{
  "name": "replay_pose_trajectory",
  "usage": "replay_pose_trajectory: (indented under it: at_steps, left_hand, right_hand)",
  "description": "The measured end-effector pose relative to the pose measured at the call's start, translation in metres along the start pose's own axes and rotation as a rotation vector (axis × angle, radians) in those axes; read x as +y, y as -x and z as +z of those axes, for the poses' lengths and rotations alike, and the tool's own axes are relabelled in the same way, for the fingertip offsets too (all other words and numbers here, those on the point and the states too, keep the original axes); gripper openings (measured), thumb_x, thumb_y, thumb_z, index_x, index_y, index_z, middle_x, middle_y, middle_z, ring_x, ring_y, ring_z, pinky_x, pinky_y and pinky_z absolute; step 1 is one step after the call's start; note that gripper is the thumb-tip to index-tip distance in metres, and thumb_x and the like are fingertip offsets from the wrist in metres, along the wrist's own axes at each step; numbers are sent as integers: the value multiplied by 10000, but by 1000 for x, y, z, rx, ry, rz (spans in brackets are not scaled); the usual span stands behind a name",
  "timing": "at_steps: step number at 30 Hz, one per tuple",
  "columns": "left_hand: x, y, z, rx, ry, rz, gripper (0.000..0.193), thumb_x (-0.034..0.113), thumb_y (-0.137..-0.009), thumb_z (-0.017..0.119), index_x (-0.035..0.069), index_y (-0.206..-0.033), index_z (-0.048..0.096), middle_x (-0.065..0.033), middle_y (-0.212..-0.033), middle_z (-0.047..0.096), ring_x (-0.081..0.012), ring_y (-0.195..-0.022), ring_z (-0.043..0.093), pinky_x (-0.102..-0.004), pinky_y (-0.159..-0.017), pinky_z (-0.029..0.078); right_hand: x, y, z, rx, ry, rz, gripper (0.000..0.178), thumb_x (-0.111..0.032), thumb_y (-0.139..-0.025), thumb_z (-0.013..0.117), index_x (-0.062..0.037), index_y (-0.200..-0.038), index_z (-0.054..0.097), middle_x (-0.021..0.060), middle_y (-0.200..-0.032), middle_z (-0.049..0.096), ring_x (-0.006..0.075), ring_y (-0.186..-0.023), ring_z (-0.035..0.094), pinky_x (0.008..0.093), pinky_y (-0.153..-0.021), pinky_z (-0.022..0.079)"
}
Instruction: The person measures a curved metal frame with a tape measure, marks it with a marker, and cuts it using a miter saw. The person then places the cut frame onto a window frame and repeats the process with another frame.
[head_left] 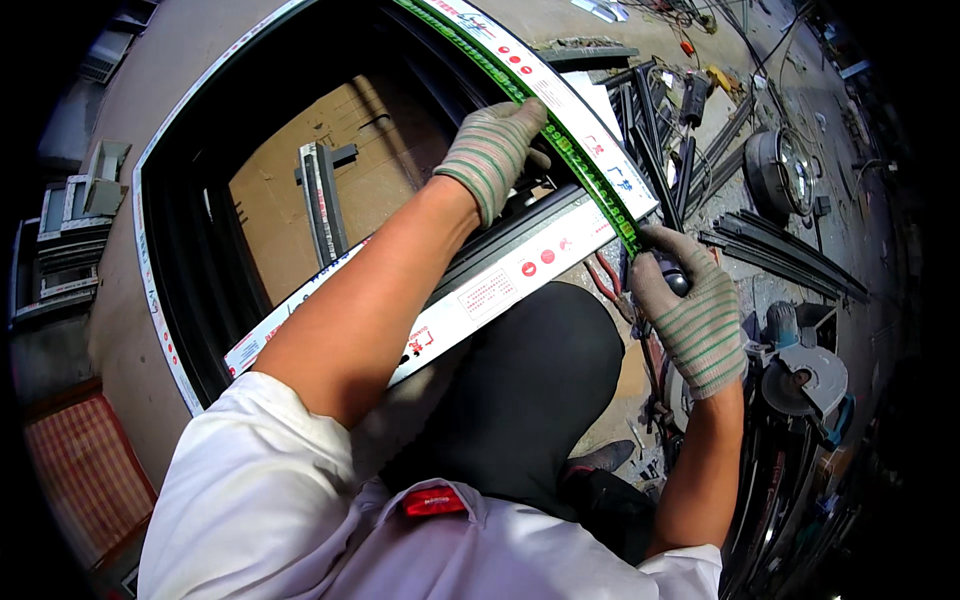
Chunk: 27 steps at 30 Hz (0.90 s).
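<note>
A green tape measure blade [588,172] lies stretched along the white-filmed edge of a dark window frame [590,120]. My left hand [493,155], in a striped knit glove, is closed on the blade partway along, its thumb on top and its fingers curled beneath. At the frame's near right corner my right hand [695,310], gloved alike, grips the dark tape measure case [673,272], from which the blade runs out. The far end of the blade passes out of the top of the view. Printed film covers the frame's near bar [510,275].
Inside the frame, a short profile piece [322,205] rests on brown cardboard [270,190]. Red-handled pliers [607,278] lie near my knee. To the right are black bars [785,250], a round metal pot-like thing [780,170] and a circular saw [803,380]. Stacked profiles [75,240] stand left.
</note>
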<state>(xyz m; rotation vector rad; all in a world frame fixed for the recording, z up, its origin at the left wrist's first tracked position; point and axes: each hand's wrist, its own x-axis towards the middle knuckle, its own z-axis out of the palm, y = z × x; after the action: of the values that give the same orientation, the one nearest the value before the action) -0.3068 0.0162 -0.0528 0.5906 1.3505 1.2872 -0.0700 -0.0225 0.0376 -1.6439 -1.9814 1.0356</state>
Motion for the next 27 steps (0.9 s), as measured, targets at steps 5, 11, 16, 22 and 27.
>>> replay_pose_trajectory:
  at_steps: [5, 11, 16, 22, 27]
  left_hand:
    - [-1, 1, -1, 1, 14, -16, 388, 384, -1032, 640, 21, -1166, 677, -57, -887, 703, -109, -684, 642, -225, -568, 491]
    - [-1, 1, -1, -13, 19, -20, 385, 362, -1059, 581, 9, -1183, 671, -62, -964, 693, -132, -690, 627, -276, -637, 497]
    - [-2, 1, -2, -19, 45, -36, 380, 369, -1061, 587, 25, -1201, 667, -41, -966, 696, -127, -708, 633, -265, -634, 487]
    - [-4, 0, -4, -34, 75, -25, 399, 380, -1058, 597, 24, -1228, 658, -36, -976, 693, -127, -725, 637, -263, -641, 490]
    - [-7, -1, -3, -39, 108, -22, 404, 383, -1055, 602, 23, -1232, 652, -23, -983, 682, -128, -736, 636, -264, -665, 513]
  right_hand:
    - [1, 0, 2, 2, -9, 17, 444, -273, -862, 750, 32, -1182, 717, 122, -832, 737, 114, -761, 689, 287, -739, 565]
    - [1, 0, 4, 7, -11, 29, 446, -262, -852, 751, 45, -1174, 714, 179, -883, 742, 176, -821, 723, 318, -787, 570]
    - [5, 2, 8, 42, 58, -48, 442, -239, -836, 756, 52, -1166, 713, 234, -955, 739, 282, -883, 735, 360, -849, 566]
    - [12, 4, 12, 96, 233, -190, 407, -174, -867, 726, 12, -1228, 708, 147, -929, 745, 140, -862, 696, 299, -824, 557]
    - [8, 4, 13, 123, 253, -220, 431, -166, -820, 757, 29, -1201, 707, 225, -951, 725, 277, -859, 722, 351, -832, 565]
